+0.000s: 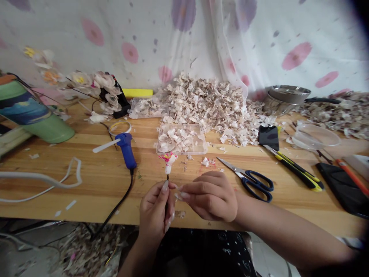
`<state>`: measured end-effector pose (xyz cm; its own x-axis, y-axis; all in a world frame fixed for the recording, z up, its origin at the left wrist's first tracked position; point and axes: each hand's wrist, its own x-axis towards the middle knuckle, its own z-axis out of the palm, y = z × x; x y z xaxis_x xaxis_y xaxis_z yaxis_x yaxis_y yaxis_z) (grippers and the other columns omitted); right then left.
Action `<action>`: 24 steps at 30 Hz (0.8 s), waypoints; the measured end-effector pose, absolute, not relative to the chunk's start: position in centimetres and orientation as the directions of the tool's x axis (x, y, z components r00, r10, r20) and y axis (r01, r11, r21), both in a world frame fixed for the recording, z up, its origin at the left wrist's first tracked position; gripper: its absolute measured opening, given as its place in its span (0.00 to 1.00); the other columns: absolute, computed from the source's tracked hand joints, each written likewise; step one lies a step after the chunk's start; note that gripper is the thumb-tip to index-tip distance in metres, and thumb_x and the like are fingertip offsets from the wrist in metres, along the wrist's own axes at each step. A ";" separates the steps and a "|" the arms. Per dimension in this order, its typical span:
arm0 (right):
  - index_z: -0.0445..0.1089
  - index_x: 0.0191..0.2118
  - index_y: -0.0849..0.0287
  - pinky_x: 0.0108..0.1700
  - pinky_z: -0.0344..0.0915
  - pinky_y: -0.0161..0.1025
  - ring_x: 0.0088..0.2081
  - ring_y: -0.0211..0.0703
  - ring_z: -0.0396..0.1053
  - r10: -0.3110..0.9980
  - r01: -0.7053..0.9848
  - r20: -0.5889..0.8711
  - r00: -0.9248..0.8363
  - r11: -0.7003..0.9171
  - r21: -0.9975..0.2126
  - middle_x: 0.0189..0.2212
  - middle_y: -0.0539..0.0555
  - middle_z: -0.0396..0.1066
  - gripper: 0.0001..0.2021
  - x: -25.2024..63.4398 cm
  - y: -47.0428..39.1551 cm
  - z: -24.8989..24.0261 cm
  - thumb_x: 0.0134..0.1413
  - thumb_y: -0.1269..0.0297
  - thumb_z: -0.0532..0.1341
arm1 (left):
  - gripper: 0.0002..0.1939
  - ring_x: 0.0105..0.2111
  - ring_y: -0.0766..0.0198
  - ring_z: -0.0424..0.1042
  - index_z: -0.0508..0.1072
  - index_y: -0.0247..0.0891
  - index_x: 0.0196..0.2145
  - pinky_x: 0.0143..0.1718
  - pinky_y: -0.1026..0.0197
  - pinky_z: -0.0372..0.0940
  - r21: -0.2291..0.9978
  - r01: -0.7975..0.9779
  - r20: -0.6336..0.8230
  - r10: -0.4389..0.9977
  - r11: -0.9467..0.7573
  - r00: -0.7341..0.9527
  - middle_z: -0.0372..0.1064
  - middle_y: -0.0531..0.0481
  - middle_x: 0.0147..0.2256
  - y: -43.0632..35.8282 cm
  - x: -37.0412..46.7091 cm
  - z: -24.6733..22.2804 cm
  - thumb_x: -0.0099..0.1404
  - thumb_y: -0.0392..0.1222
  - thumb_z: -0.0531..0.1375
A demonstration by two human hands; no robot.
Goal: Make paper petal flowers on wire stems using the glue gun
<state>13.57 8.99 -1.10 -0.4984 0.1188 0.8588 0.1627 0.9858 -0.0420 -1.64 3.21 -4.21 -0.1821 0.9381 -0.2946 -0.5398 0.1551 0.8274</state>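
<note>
My left hand (158, 204) is closed around a thin dark stem that stands upright near the table's front edge. On top of the stem is a small flower head (168, 162), white below with pink and yellow tips. Just to the right, my right hand (209, 195) has its fingers pinched together beside the stem, holding a small whitish piece (178, 196) that its fingertips partly hide. Behind the flower head sits a clear plastic box (201, 144) with pale dried petals (177, 138) in it.
A large petal heap (210, 104) lies at the back. Scissors (249, 179) and a yellow-black cutter (300, 171) rest to the right. A blue glue gun (126, 151) with its cord, a green bottle (49, 125) and finished flowers (108, 90) stand on the left.
</note>
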 end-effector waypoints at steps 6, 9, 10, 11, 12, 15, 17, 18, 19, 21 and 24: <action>0.58 0.35 0.57 0.25 0.64 0.31 0.24 0.34 0.69 0.513 -0.040 0.777 -0.364 0.825 -0.564 0.26 0.50 0.71 0.06 12.6 8.7 -0.9 0.59 0.69 0.58 | 0.18 0.06 0.79 0.49 0.74 0.37 0.29 0.06 0.78 0.48 0.832 -0.534 -0.280 0.946 0.152 -0.166 0.60 0.62 0.10 3.1 -1.7 -4.3 0.54 0.55 0.69; 0.50 0.32 0.53 0.17 0.58 0.27 0.16 0.30 0.59 0.807 -0.337 0.411 -0.425 0.280 -0.899 0.22 0.43 0.64 0.10 12.2 8.9 -0.5 0.60 0.69 0.55 | 0.17 0.07 0.78 0.49 0.75 0.36 0.30 0.07 0.78 0.48 0.835 -0.533 -0.257 0.952 0.135 -0.163 0.60 0.62 0.10 3.1 -1.7 -4.3 0.55 0.54 0.68; 0.49 0.32 0.52 0.15 0.54 0.26 0.13 0.29 0.55 0.819 -0.405 0.307 -0.485 0.101 -0.909 0.20 0.41 0.63 0.10 12.2 9.0 -0.2 0.60 0.69 0.53 | 0.17 0.07 0.78 0.49 0.74 0.36 0.30 0.07 0.78 0.48 0.837 -0.532 -0.251 0.954 0.129 -0.163 0.60 0.62 0.10 3.1 -1.7 -4.4 0.56 0.53 0.68; 0.47 0.32 0.52 0.13 0.51 0.26 0.12 0.29 0.52 0.806 -0.448 0.242 -0.540 -0.032 -0.893 0.19 0.40 0.62 0.10 12.2 9.1 0.0 0.60 0.70 0.52 | 0.17 0.07 0.78 0.49 0.74 0.36 0.30 0.07 0.78 0.48 0.837 -0.532 -0.246 0.956 0.125 -0.162 0.60 0.62 0.10 3.1 -1.7 -4.4 0.56 0.53 0.68; 0.47 0.32 0.52 0.13 0.49 0.26 0.11 0.29 0.50 0.785 -0.475 0.212 -0.582 -0.116 -0.872 0.18 0.39 0.61 0.09 12.2 9.2 0.1 0.58 0.70 0.51 | 0.16 0.08 0.77 0.49 0.74 0.36 0.30 0.08 0.78 0.48 0.838 -0.533 -0.243 0.957 0.122 -0.162 0.60 0.61 0.10 3.1 -1.7 -4.4 0.56 0.53 0.68; 0.48 0.33 0.52 0.12 0.46 0.28 0.11 0.31 0.47 0.730 -0.533 0.225 -0.646 -0.220 -0.817 0.16 0.39 0.58 0.07 12.3 9.4 0.4 0.53 0.70 0.51 | 0.16 0.08 0.77 0.50 0.74 0.36 0.31 0.08 0.77 0.48 0.837 -0.533 -0.239 0.959 0.122 -0.155 0.60 0.61 0.10 3.1 -1.8 -4.5 0.57 0.53 0.68; 0.50 0.34 0.53 0.12 0.46 0.29 0.12 0.32 0.49 0.695 -0.565 0.248 -0.675 -0.271 -0.779 0.17 0.40 0.59 0.08 12.3 9.5 0.2 0.49 0.70 0.52 | 0.16 0.08 0.77 0.49 0.74 0.36 0.31 0.08 0.77 0.48 0.837 -0.531 -0.241 0.959 0.129 -0.148 0.60 0.62 0.10 3.1 -1.9 -4.5 0.57 0.53 0.67; 0.50 0.34 0.53 0.12 0.47 0.29 0.12 0.32 0.49 0.683 -0.575 0.253 -0.686 -0.295 -0.763 0.18 0.41 0.59 0.09 12.2 9.5 0.1 0.48 0.69 0.53 | 0.16 0.08 0.77 0.49 0.74 0.36 0.31 0.08 0.77 0.48 0.837 -0.531 -0.242 0.959 0.131 -0.145 0.60 0.62 0.10 3.1 -1.9 -4.6 0.57 0.53 0.67; 0.51 0.34 0.53 0.12 0.47 0.28 0.13 0.32 0.50 0.675 -0.583 0.257 -0.692 -0.313 -0.749 0.18 0.41 0.59 0.09 12.2 9.5 -0.1 0.47 0.69 0.54 | 0.16 0.08 0.77 0.49 0.74 0.36 0.31 0.08 0.77 0.48 0.838 -0.531 -0.241 0.960 0.131 -0.144 0.60 0.62 0.10 3.1 -1.9 -4.6 0.57 0.53 0.67; 0.53 0.35 0.53 0.13 0.48 0.28 0.14 0.32 0.52 0.672 -0.596 0.261 -0.693 -0.329 -0.733 0.18 0.41 0.60 0.09 12.1 9.5 -0.5 0.48 0.68 0.55 | 0.15 0.08 0.77 0.50 0.74 0.37 0.31 0.08 0.77 0.48 0.837 -0.532 -0.239 0.960 0.128 -0.145 0.60 0.62 0.10 3.1 -1.9 -4.7 0.58 0.53 0.67; 0.55 0.37 0.54 0.13 0.49 0.29 0.14 0.33 0.54 0.683 -0.590 0.239 -0.690 -0.340 -0.733 0.18 0.41 0.60 0.08 12.0 9.5 -0.8 0.54 0.61 0.57 | 0.15 0.08 0.77 0.50 0.75 0.37 0.31 0.08 0.78 0.49 0.835 -0.535 -0.239 0.960 0.128 -0.144 0.61 0.61 0.10 3.0 -1.9 -4.7 0.58 0.53 0.67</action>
<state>11.96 9.52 -0.76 -0.6904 0.6829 0.2388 -0.5897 -0.3400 -0.7326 -1.94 3.03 -4.72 -0.1443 0.9601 -0.2394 -0.5345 0.1280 0.8354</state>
